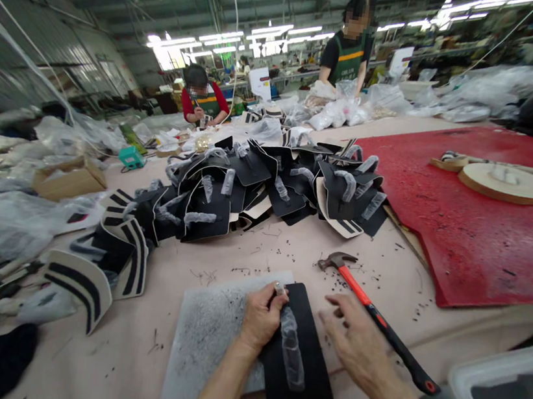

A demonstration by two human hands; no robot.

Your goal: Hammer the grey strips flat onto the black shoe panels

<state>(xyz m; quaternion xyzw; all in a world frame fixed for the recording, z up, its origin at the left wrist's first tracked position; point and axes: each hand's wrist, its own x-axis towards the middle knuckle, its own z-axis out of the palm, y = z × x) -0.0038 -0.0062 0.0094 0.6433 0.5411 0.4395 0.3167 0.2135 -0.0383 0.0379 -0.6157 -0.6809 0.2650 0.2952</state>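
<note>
My left hand is closed in a pinch, with a short silvery metal piece poking out above the thumb. It rests at the top of a black leather-like panel, beside a strap wrapped in clear plastic. Beneath the panel's left side lies a pale, speckled board. My right hand, somewhat blurred, hovers right of the panel with its fingers apart and nothing visible in them. Close by it, a claw hammer with a red and black handle lies on the table.
Black panels with striped cream backs and plastic-wrapped straps are heaped ahead. A red sheet with a tape roll lies right. A whitish plastic bin stands near right. Two people work farther back among plastic bags.
</note>
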